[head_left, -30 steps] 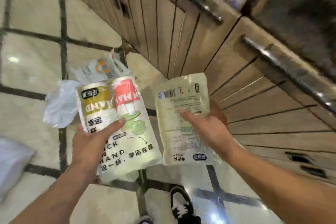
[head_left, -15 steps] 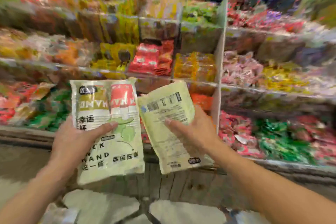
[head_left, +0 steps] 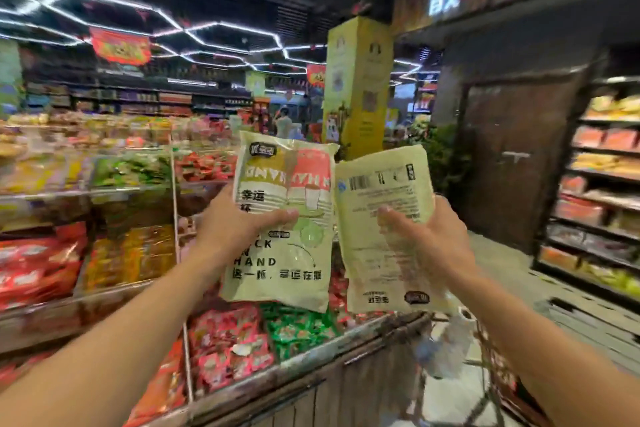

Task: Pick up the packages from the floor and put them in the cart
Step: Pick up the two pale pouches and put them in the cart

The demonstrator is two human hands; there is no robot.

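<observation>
Two pale green packages are held up side by side at chest height, nearly touching along their inner edges. The left hand [head_left: 239,222] is clamped on the printed package [head_left: 287,184], thumb laid across its front and fingers hidden behind; this package shows its face, with a red and olive cup design and the words "IN HAND". The right hand [head_left: 433,236] is clamped on the plain package [head_left: 377,253], thumb across the side turned to the camera, where a barcode and fine print are seen. Below the right forearm, part of a wire cart [head_left: 491,367] is seen, with a pale plastic bag [head_left: 450,347] hanging at its edge; its inside is blurred. Just beyond the packages stands a wooden display bin [head_left: 332,357] filled with red and green snack packets. Farther off are stocked shelves [head_left: 602,184] at the right, a yellow pillar [head_left: 356,87], and zigzag ceiling lights.
</observation>
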